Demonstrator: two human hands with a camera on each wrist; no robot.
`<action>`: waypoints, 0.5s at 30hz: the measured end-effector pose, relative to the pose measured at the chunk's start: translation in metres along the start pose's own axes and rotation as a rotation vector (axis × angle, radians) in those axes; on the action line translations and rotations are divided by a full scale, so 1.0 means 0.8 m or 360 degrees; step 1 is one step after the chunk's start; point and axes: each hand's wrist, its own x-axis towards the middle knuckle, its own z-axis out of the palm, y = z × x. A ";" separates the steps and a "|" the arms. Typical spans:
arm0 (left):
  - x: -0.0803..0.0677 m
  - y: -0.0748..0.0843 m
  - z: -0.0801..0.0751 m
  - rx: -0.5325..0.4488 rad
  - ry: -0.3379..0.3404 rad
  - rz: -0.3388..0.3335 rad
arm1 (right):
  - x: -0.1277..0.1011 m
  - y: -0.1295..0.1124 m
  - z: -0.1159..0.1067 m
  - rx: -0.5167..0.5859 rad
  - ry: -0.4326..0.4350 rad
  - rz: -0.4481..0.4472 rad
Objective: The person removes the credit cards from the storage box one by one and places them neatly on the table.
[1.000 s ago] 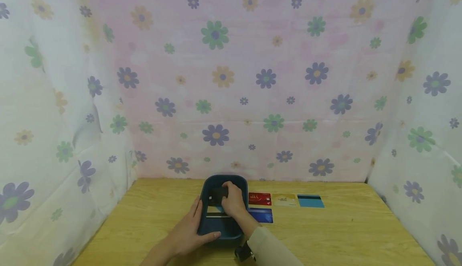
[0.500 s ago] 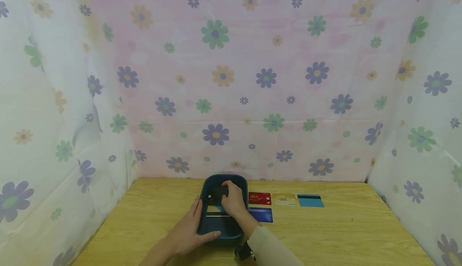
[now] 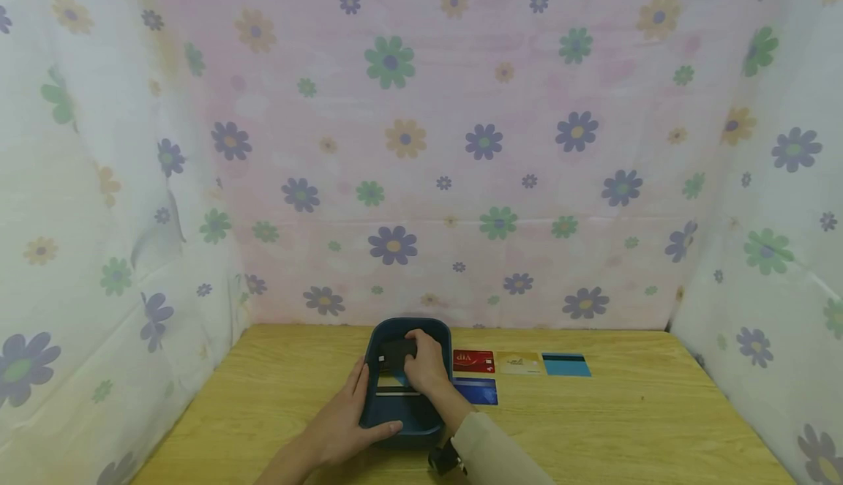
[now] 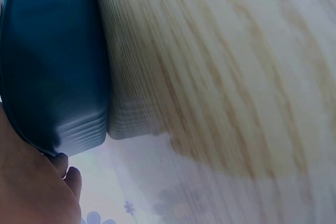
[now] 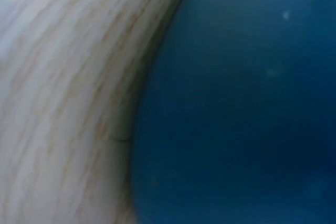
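Note:
A dark blue, round-cornered tray [image 3: 410, 420] stands on the table in the head view. My left hand [image 3: 336, 423] rests against its left side, fingers straight along the wall and thumb at the near end. Inside the tray, my right hand [image 3: 426, 364] pinches a black card [image 3: 396, 355] with a small light square at its left edge; the hand hides its right part. Beneath lies another card [image 3: 395, 390] with a dark stripe, partly covered. The left wrist view shows the tray's outer wall [image 4: 58, 61] and my fingertips below it. Only blue tray wall [image 5: 226, 103] fills the right wrist view.
Right of the tray, a red VIP card [image 3: 474, 361], a gold card [image 3: 519, 363] and a light blue striped card [image 3: 567, 365] lie in a row. A dark blue card [image 3: 481, 391] lies nearer. Flowered cloth [image 3: 448, 141] hangs behind the wooden table [image 3: 626, 426] and along both sides.
The black card tilts slightly in my right hand, and its light square shifts a little left. Both hands and the tray stay nearly still.

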 end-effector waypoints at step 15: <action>0.000 0.000 0.000 -0.0011 0.0000 0.0001 | 0.000 -0.001 0.000 -0.0007 -0.0025 -0.0013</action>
